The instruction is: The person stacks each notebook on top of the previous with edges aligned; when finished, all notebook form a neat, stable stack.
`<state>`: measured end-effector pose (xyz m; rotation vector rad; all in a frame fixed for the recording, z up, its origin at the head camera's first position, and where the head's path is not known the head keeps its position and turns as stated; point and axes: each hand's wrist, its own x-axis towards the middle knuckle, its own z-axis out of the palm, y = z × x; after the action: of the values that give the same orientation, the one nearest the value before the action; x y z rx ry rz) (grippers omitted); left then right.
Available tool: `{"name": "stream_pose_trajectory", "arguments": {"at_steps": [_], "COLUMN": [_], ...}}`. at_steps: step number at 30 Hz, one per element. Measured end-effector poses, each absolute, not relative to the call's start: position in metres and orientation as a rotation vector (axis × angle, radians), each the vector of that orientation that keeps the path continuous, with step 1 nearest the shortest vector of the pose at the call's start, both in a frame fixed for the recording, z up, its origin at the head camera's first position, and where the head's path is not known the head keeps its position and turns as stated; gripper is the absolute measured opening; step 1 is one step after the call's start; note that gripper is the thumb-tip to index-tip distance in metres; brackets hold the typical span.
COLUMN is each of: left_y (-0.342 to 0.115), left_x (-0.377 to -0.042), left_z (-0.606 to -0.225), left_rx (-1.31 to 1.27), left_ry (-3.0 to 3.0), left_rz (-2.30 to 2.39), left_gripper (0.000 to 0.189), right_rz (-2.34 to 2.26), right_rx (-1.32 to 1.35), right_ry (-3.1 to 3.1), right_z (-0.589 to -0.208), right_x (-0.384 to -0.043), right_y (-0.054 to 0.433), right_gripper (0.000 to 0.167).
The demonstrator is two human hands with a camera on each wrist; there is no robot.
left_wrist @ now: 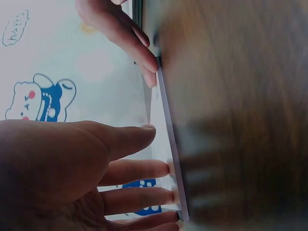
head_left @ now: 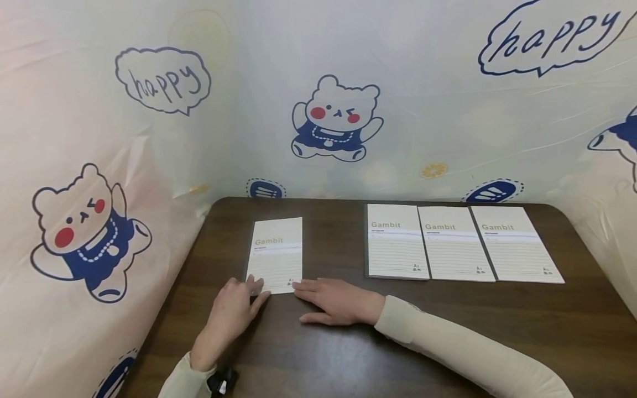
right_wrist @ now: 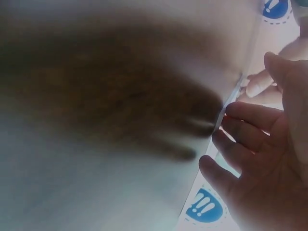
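Observation:
A white notebook (head_left: pixel 276 262) marked "Gambit" lies flat at the left of the table, its cover facing up. My left hand (head_left: pixel 231 312) is at its lower left corner, with fingertips on the cover and the thumb by the near edge. In the left wrist view the fingers of the left hand (left_wrist: pixel 82 163) reach out fairly straight to the notebook's thin edge (left_wrist: pixel 173 149). My right hand (head_left: pixel 335 301) lies low over the table, extended fingertips right at the lower right corner. The right wrist view shows the right hand (right_wrist: pixel 260 163) with fingers spread and extended.
Three matching notebooks lie side by side at the right: a left one (head_left: pixel 395 254), a middle one (head_left: pixel 455 254) and a right one (head_left: pixel 515 254). Brown wood shows on the table (head_left: pixel 328 354) before the hands. A printed cloth (head_left: pixel 259 127) hangs behind and beside the table.

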<state>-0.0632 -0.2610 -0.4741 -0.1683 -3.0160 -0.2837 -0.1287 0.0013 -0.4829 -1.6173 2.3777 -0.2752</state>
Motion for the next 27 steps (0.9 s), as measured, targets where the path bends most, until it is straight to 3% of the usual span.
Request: {"name": "stream_pose_trajectory", "arguments": {"at_steps": [8,16,27], "left_y": [-0.259,-0.272,-0.285], "left_x": [-0.060,-0.057,-0.056], "left_z": [-0.481,-0.486,-0.476], "left_rx": [-0.135,0.011,0.288], "left_ry": [-2.974,-2.932,-2.867], "left_rz": [-0.436,-0.726,-1.164], "left_gripper": [0.035,0.050,0.072], "right_rz": [-0.378,-0.764,-1.533], "right_rx": [-1.550,-1.362,-0.515], "right_ry": [2.349,2.237,1.807], "right_z": [-0.483,-0.488,-0.483], "right_x": [-0.128,-0.129,-0.123], "right_y": [0.010,0.013,0.004], "right_gripper": [0.067,0.075,0.061]}}
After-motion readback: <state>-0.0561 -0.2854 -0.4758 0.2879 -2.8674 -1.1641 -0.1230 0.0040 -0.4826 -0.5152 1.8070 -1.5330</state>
